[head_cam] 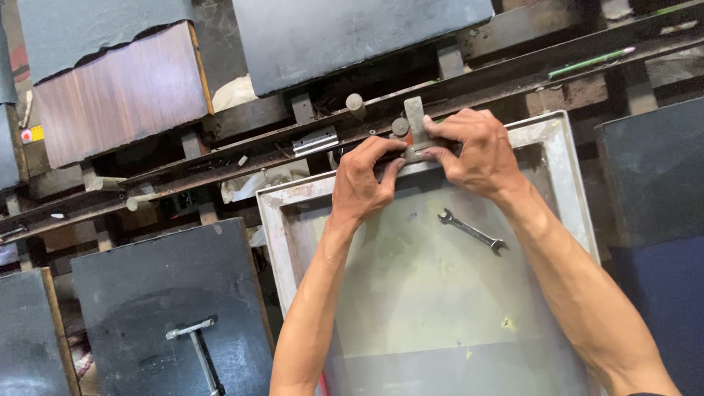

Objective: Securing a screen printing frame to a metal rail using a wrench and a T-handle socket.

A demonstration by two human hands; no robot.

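A rectangular metal-framed screen (568, 176) with a pale mesh lies in front of me, its far edge against a long dark rail (242, 158). A grey metal clamp bracket (415, 121) stands on that far edge. My right hand (473, 150) grips the bracket from the right, fingers curled over it. My left hand (363, 180) pinches the frame edge just left of and below the bracket, thumb touching its base. A double-ended spanner (473, 232) lies on the mesh below my right hand.
Dark flat boards sit at lower left (169, 293), right (653, 169) and top (352, 37); a wood-grain board (121, 95) is upper left. A T-shaped metal tool (198, 345) rests on the lower-left board. A hinge (315, 141) and a green pen (590, 62) lie along the rail.
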